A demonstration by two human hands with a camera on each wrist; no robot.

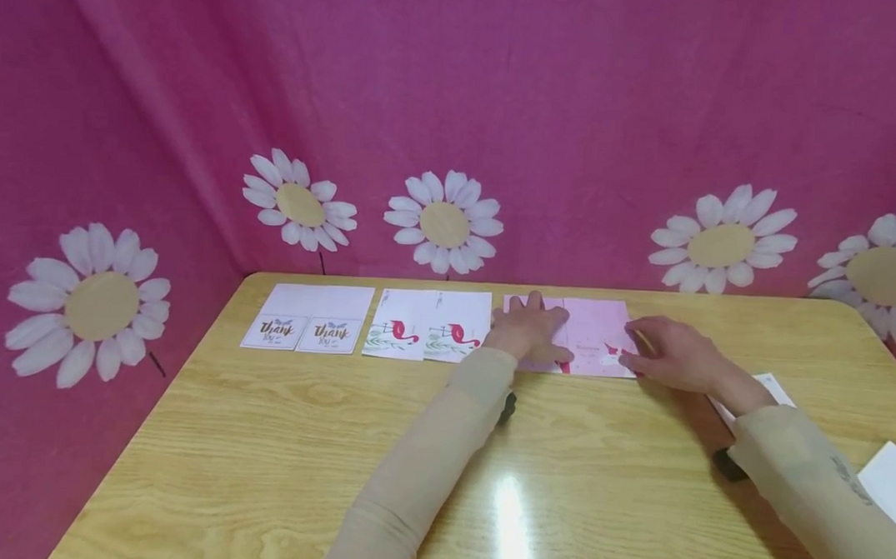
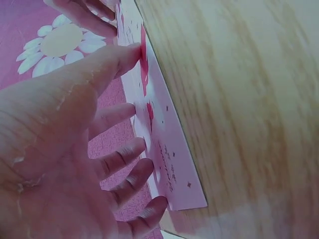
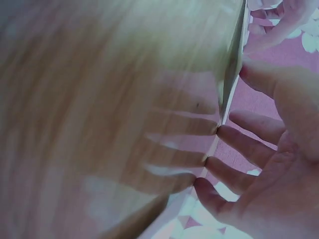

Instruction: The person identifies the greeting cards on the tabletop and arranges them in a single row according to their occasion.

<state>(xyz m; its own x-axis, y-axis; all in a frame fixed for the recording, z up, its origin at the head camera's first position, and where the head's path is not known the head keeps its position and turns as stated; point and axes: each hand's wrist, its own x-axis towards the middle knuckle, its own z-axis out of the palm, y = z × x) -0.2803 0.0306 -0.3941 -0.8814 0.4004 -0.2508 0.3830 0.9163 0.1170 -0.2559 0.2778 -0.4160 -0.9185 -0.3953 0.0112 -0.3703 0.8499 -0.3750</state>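
Pink cards under both my hands

Pink cards lie side by side at the far edge of the table, at the right end of a row. My left hand rests flat on the left pink card, fingers spread and straight, pressing it down; the left wrist view shows my fingertips touching the pink surface with its red bird print. My right hand touches the right edge of the right pink card, fingers fairly straight along that edge, gripping nothing. Left of the pink cards sit two white flamingo cards, then two thank-you cards. More white paper lies near my right forearm. A pink daisy-print cloth hangs behind.
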